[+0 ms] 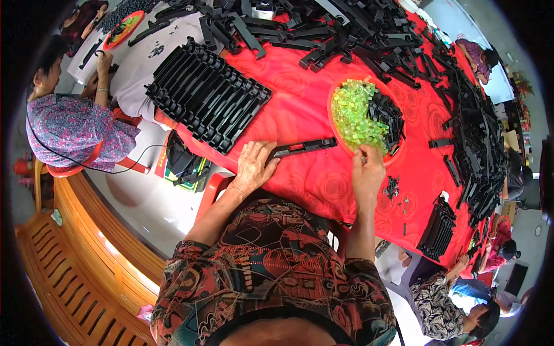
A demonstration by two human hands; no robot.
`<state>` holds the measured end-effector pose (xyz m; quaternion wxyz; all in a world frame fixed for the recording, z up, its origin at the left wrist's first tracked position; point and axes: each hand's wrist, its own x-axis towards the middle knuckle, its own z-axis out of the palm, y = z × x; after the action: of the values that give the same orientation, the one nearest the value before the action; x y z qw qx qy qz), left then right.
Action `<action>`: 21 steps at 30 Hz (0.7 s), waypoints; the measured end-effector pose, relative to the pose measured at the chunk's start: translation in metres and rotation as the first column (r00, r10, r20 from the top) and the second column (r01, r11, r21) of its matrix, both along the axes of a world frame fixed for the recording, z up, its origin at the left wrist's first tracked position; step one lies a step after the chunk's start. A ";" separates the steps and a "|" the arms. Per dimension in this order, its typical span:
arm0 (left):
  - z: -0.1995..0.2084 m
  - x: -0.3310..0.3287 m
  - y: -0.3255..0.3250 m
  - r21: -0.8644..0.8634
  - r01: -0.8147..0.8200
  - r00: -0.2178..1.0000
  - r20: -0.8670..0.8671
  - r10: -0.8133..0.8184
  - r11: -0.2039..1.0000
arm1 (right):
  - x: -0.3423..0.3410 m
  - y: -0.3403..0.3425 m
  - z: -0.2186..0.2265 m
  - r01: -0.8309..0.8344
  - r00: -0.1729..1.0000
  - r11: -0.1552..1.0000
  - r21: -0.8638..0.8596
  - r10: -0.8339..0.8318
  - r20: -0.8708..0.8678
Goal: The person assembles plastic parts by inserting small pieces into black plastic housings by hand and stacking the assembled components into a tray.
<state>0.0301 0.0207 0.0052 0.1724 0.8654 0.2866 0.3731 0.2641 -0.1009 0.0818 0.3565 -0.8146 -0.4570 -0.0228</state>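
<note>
My left hand (255,167) grips the left end of a long, narrow black plastic part (306,147), which lies on the red tablecloth and points to the right. At the near rim of an orange-red oval plate (332,106) is my right hand (369,176), its fingertips pinched together. Whatever those fingertips hold is too small to make out. Small translucent yellow-green pieces (354,109) fill the plate's left side, and small black pieces (388,118) lie on its right.
Rows of similar black parts (208,95) sit left of the plate. Loose black parts (346,34) heap along the table's far and right sides. Small black bits (392,187) lie right of my right hand. A seated person (69,127) works at left; another person (444,303) sits at lower right.
</note>
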 end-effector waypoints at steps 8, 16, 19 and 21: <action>0.000 0.004 0.001 -0.004 -0.006 1.000 -0.026 0.005 1.000 | 0.061 0.006 -0.003 0.086 0.984 0.994 0.075 -0.096 0.150; -0.004 0.003 -0.001 0.075 -0.015 0.997 -0.069 0.020 0.997 | 0.067 0.030 -0.006 0.057 0.985 0.998 0.026 -0.060 0.162; -0.003 0.003 -0.001 0.078 -0.015 0.997 -0.069 0.021 0.997 | 0.063 0.033 -0.010 0.006 0.988 1.000 0.026 -0.010 0.151; -0.003 0.003 -0.001 0.083 -0.021 0.997 -0.069 0.027 0.996 | 0.060 0.034 -0.011 -0.004 0.989 1.000 0.014 0.002 0.149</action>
<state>0.0335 0.0194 0.0023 0.1218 0.8808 0.2871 0.3562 0.3240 -0.0665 0.0710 0.3273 -0.8072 -0.4835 -0.0863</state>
